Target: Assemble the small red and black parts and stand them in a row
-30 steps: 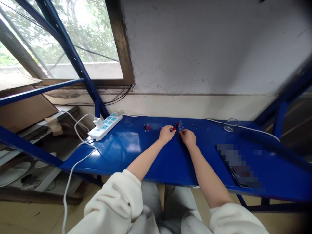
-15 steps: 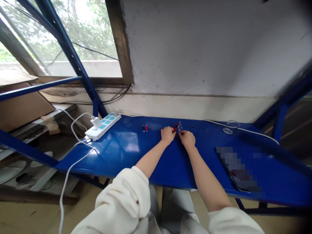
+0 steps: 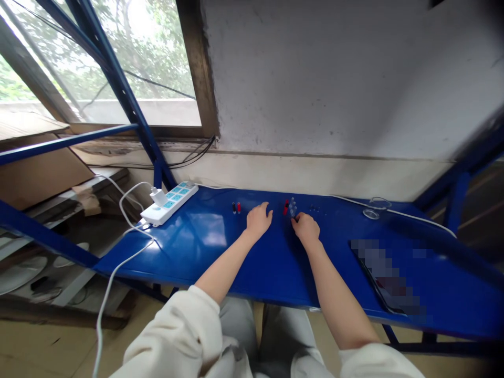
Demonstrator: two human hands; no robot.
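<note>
Flanking red pieces (image 3: 285, 211): left hand (image 3: 259, 219), right hand (image 3: 307, 229).

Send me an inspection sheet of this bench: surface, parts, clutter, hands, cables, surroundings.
Surface: blue tabletop, glossy, with glare at left.
Parts: red and black pieces beside clear pieces; a black piece and a red piece sit apart, further left.
Clutter: dark flat object, partly pixelated; clear round object, rear right.
Hands: left hand open, nothing seen in it; right hand at the clear pieces, grip unclear.
Cables: white cable near the power strip; another at rear right.
Surroundings: wall behind, window left.
</note>
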